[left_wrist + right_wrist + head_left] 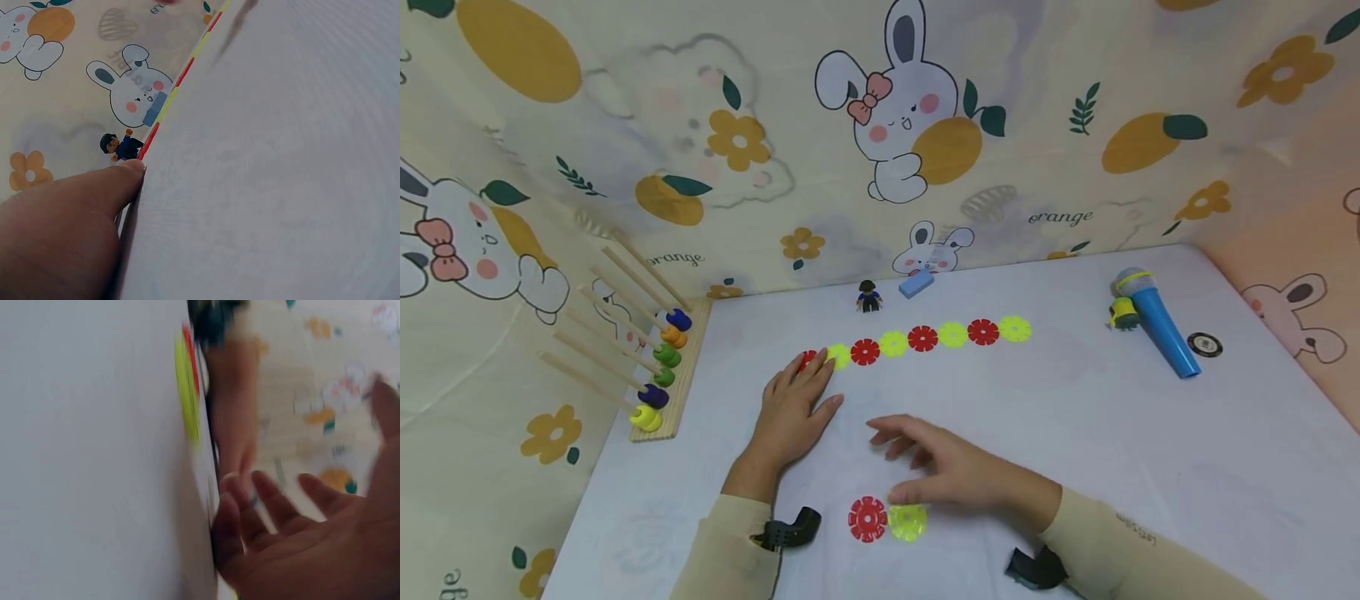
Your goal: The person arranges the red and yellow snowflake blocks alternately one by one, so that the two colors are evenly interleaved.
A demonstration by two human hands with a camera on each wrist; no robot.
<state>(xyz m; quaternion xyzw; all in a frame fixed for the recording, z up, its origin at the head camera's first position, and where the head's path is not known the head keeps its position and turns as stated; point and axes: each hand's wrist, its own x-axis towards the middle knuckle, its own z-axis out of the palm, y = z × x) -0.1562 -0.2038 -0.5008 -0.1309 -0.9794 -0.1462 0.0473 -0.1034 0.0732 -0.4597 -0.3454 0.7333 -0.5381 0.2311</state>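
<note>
My left hand (pixel 793 414) lies flat near the back, its fairly straight fingertips on the left end of a row of notched, flower-shaped plastic discs. Red discs (pixel 922 338) and yellow-green discs (pixel 952 335) alternate along that row, and my fingers partly cover the leftmost ones. Over the front half of the table is my right hand (pixel 951 468), fingers loosely bent and holding nothing. Just below its thumb lie a separate red disc (pixel 868 519) and a yellow-green disc (pixel 908 525), side by side. In the right wrist view, this hand (pixel 306 540) is blurred, with its fingers apart.
A wooden peg rack (pixel 688 375) with coloured pieces stands at the left. Behind the row are a toy figure (pixel 868 297) and a blue block (pixel 917 284). On the right lie a toy microphone (pixel 1165 329), a small yellow-green toy (pixel 1123 313) and a black ring-shaped piece (pixel 1205 335).
</note>
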